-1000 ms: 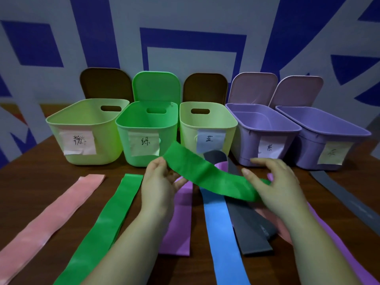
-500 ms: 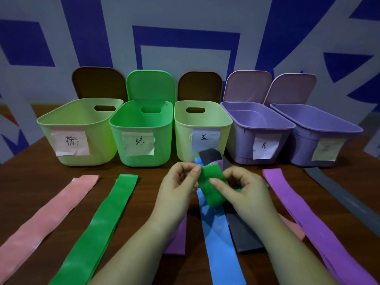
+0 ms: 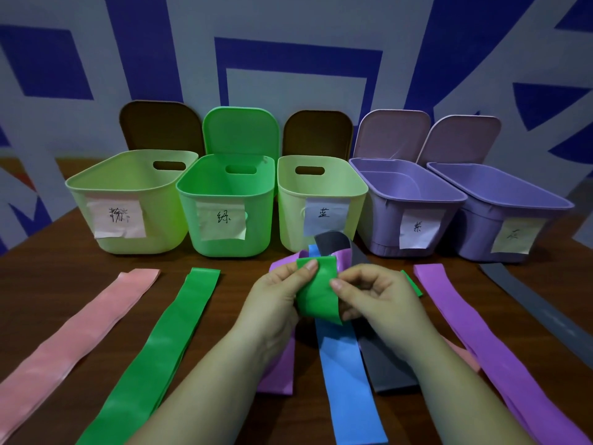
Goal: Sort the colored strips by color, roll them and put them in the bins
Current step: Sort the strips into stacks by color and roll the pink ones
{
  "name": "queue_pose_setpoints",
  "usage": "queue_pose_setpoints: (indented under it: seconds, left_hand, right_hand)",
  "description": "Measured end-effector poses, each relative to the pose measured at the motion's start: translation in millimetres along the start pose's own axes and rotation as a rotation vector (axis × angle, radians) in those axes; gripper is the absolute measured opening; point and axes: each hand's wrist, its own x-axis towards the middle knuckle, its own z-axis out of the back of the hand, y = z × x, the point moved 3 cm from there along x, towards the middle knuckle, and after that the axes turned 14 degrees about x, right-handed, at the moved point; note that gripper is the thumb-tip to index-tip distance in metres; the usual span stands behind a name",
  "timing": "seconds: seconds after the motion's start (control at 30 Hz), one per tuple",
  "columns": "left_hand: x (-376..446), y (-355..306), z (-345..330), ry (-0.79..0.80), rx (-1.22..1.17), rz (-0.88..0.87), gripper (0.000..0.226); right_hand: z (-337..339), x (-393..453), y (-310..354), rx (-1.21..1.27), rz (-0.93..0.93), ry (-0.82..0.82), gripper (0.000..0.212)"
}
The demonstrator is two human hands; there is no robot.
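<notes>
Green strip [image 3: 317, 289] mid-roll above the table, pinched by left hand [image 3: 277, 300] and right hand [image 3: 377, 297], loose tail trailing right; rolling step underway, next needs tail wound in, then drop into green bin [image 3: 224, 203].

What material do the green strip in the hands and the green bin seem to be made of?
Green strip: probably thin rubber or latex with a smooth, faint sheen; it curls softly where both hands fold it. Green bin: likely moulded plastic, semi-gloss, with rigid walls, a rounded rim and a cut-out handle slot.
</notes>
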Motion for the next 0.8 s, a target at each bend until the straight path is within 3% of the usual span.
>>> queue_pose_setpoints:
  seconds: [0.17, 0.5, 0.6, 0.7, 0.8]
  left_hand:
    - [-1.3, -1.9, -0.4, 0.013, -0.010, -0.018, 0.021]
    - [5.0, 4.6, 1.7, 0.020, 0.046, -0.039, 0.033]
    - [5.8, 8.5, 3.3, -0.007, 0.092, -0.018, 0.027]
    - [4.1, 9.8, 6.3, -0.144, 0.310, -0.086, 0.019]
    - [-5.4, -4.6, 13.8, -0.413, 0.526, -0.371, 0.012]
  right_hand:
    - [0.2, 0.1, 1.5, 0.070, -0.022, -0.016, 0.006]
    - [0.8, 1.1, 1.1, 0.130, -0.068, 0.005, 0.014]
    - [2.1, 1.4, 1.0, 0.113, -0.036, -0.014, 0.016]
    - [3.2, 1.8, 1.1, 0.070, 0.002, -0.044, 0.016]
    - [6.0, 3.1, 0.0, 0.051, 0.043, -0.103, 0.013]
